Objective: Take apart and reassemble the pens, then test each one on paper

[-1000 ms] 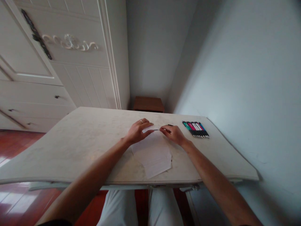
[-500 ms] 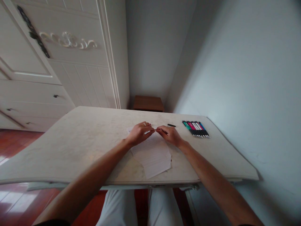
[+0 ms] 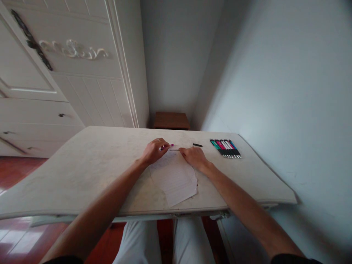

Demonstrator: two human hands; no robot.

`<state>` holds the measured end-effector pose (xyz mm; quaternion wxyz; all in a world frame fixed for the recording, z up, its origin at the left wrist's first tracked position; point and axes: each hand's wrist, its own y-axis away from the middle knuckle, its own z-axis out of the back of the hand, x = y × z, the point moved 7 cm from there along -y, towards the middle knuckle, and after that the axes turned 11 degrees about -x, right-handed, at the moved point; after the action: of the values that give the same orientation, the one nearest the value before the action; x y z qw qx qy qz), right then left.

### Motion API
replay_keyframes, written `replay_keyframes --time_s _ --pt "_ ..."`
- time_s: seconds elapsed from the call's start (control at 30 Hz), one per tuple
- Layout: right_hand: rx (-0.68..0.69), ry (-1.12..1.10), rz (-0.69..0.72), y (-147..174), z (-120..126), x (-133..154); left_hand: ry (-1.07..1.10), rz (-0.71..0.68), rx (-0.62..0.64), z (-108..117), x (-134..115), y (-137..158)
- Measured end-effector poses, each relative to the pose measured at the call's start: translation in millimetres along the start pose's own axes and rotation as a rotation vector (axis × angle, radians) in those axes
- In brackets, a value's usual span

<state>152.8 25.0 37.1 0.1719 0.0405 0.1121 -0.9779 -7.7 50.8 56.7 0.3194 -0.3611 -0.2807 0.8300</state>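
My left hand (image 3: 154, 151) is closed on a short purple and white pen barrel (image 3: 171, 145), which sticks out past the fingertips. My right hand (image 3: 195, 157) pinches a thin dark ink refill (image 3: 174, 150) that points left, its tip near the barrel but apart from it. Under and in front of both hands lies a torn sheet of lined white paper (image 3: 177, 181). Just behind my right hand rests a small black pen part (image 3: 197, 145), probably a grip.
A neat row of several pens (image 3: 226, 149), green, pink, white and blue with black grips, lies to the right on the white table (image 3: 96, 168). A pale wall (image 3: 288, 91) borders the right side. White cabinets (image 3: 90, 88) and a brown wooden stand (image 3: 172, 120) are beyond.
The hands, which met fingertip to fingertip, have moved apart. The purple barrel in my left hand and the thin refill in my right now show between them.
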Motion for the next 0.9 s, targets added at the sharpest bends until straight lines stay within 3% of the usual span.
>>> replay_keyframes --time_s 0.23,0.5,0.9 --pt "-0.013 0.091 0.111 0.7 8.0 7.7 0.028 0.028 -0.068 6.3 6.8 -2.5" --pt "-0.037 0.112 0.172 -3.2 13.2 16.3 0.056 0.069 -0.017 4.0 18.4 0.8" --pt "-0.186 0.073 0.101 -3.1 20.9 1.5 0.108 0.101 0.02 4.8 20.5 1.1"
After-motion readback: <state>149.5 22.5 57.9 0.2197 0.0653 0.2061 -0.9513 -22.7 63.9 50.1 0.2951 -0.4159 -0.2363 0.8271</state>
